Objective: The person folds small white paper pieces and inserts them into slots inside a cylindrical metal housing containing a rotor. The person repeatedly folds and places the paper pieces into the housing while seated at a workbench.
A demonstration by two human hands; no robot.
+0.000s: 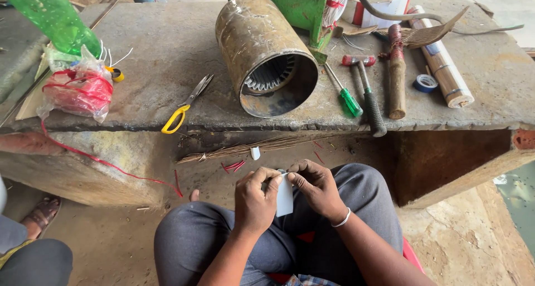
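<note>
Over the lap, the left hand (253, 202) and right hand (316, 188) pinch a white paper strip (284, 197), fingers clamped on its top edge. A loose grip could crease or drop it onto the dusty floor. Beyond, on the bench (167, 52), yellow-handled scissors (186, 105) lie near the edge, beside the motor stator housing (264, 54), which could roll.

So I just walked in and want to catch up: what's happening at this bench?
A seated person holds a small white strip over the lap, pinched between the left hand and right hand. On the stone slab ahead lie a metal motor cylinder, yellow-handled scissors, a green screwdriver and a hammer, all untouched.
</note>
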